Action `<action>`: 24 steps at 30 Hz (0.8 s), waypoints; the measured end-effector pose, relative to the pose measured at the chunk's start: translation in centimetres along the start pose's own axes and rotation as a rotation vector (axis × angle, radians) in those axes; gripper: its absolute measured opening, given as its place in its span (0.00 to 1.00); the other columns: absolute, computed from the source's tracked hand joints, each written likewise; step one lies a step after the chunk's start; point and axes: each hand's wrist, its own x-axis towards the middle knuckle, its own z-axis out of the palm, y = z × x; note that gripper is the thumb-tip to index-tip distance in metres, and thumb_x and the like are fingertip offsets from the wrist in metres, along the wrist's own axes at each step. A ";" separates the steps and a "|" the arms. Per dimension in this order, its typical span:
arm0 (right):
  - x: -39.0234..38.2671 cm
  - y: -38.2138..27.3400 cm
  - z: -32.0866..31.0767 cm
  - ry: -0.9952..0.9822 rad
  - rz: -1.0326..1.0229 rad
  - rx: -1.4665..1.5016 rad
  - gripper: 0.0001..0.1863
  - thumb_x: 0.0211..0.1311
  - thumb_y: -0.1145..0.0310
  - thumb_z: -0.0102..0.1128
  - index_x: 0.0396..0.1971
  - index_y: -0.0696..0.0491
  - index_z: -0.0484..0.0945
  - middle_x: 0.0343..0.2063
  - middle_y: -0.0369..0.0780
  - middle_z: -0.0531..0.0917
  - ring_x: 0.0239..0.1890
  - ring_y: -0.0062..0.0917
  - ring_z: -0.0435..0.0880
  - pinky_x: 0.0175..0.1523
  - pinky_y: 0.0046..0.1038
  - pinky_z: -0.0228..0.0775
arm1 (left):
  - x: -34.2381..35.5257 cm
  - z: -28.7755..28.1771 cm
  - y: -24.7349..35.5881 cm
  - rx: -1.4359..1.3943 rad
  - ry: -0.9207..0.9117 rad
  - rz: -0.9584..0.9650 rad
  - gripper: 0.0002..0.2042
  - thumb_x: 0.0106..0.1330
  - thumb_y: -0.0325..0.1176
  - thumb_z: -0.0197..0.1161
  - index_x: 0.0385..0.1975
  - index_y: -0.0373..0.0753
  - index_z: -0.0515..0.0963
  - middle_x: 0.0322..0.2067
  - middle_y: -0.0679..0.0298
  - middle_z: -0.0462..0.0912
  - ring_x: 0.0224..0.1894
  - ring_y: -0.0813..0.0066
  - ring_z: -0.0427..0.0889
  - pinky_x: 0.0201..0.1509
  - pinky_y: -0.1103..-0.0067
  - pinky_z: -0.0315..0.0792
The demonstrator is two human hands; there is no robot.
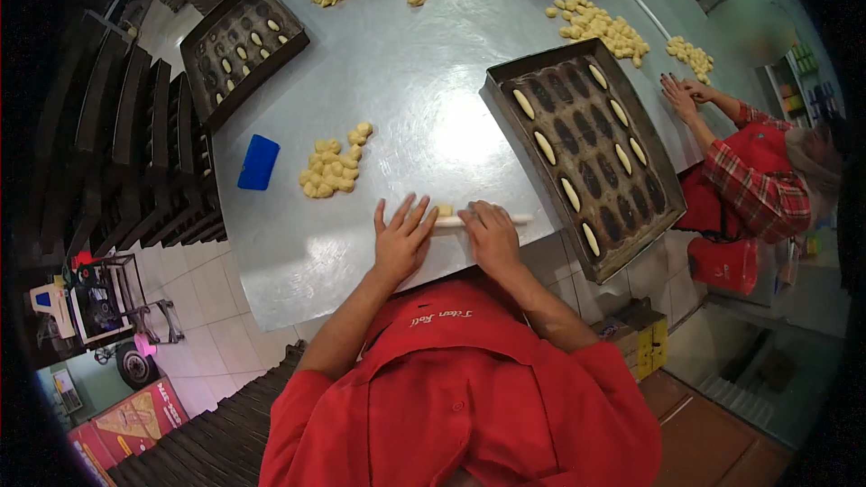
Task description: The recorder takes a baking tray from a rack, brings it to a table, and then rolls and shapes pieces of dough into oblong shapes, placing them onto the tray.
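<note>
In the head view, a small, pale yellow piece of dough lies by the near edge of the bench, against the far side of a slim white rolling pin. The piece looks soft and short, and it sits in the gap between the two hands. The pin lies roughly along the near edge; its right end sticks out past the hand there, while its left end is hidden.

The left hand is palm down over the pin, fingers straight, fanned and pointing toward the far edge — laid on it, not clenched. The right hand is also palm down across the pin, its fingers closer together and slightly bent, resting on it without a fist. Both forearms come up from the near edge and slant inward.

Farther from the near edge, left of the hands, is a heap of dough lumps, with a blue scraper beside it toward the left edge. At the right edge a dark baking tray juts past the bench, bearing slender dough strips — pale, smooth and tapered at both ends.
</note>
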 end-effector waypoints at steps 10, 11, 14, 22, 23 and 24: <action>10.6 3.8 0.4 -0.109 0.143 -0.317 0.34 0.67 0.48 0.44 0.67 0.52 0.61 0.69 0.44 0.59 0.72 0.36 0.53 0.69 0.49 0.46 | 9.4 2.3 -5.2 0.111 -0.187 -0.076 0.34 0.62 0.42 0.53 0.65 0.28 0.58 0.68 0.46 0.55 0.73 0.53 0.48 0.73 0.54 0.42; 10.5 3.6 0.3 -0.108 0.144 -0.315 0.34 0.67 0.48 0.44 0.67 0.52 0.61 0.69 0.44 0.59 0.72 0.36 0.53 0.69 0.49 0.46 | 9.7 2.3 -5.4 0.121 -0.146 -0.072 0.34 0.62 0.42 0.53 0.65 0.28 0.58 0.69 0.46 0.54 0.73 0.54 0.47 0.73 0.53 0.40; 7.7 2.2 -0.1 -0.156 0.180 -0.291 0.32 0.66 0.50 0.45 0.66 0.53 0.62 0.68 0.43 0.60 0.71 0.35 0.54 0.68 0.48 0.49 | 7.4 2.9 -4.3 0.106 -0.134 -0.059 0.34 0.63 0.43 0.53 0.65 0.28 0.57 0.69 0.47 0.53 0.74 0.55 0.46 0.72 0.50 0.36; -0.7 0.7 0.7 -0.047 0.106 0.113 0.17 0.51 0.75 0.60 0.45 0.55 0.77 0.54 0.46 0.78 0.60 0.41 0.73 0.63 0.41 0.62 | -1.1 0.5 0.7 -0.048 -0.248 -0.097 0.39 0.59 0.43 0.58 0.67 0.28 0.53 0.70 0.44 0.46 0.73 0.46 0.41 0.70 0.43 0.34; 0.6 0.8 0.0 -0.044 0.103 0.110 0.17 0.51 0.75 0.60 0.45 0.55 0.77 0.54 0.46 0.78 0.60 0.41 0.73 0.63 0.41 0.62 | -0.6 0.2 0.8 -0.047 -0.243 -0.095 0.39 0.59 0.43 0.58 0.67 0.28 0.53 0.70 0.44 0.46 0.73 0.46 0.41 0.70 0.43 0.34; 2.0 0.9 -0.8 -0.112 0.296 0.062 0.19 0.52 0.74 0.59 0.47 0.56 0.76 0.56 0.48 0.76 0.62 0.42 0.71 0.65 0.41 0.60 | 0.4 0.2 0.7 -0.110 -0.154 -0.074 0.39 0.58 0.41 0.59 0.67 0.28 0.53 0.70 0.43 0.46 0.73 0.45 0.42 0.70 0.44 0.36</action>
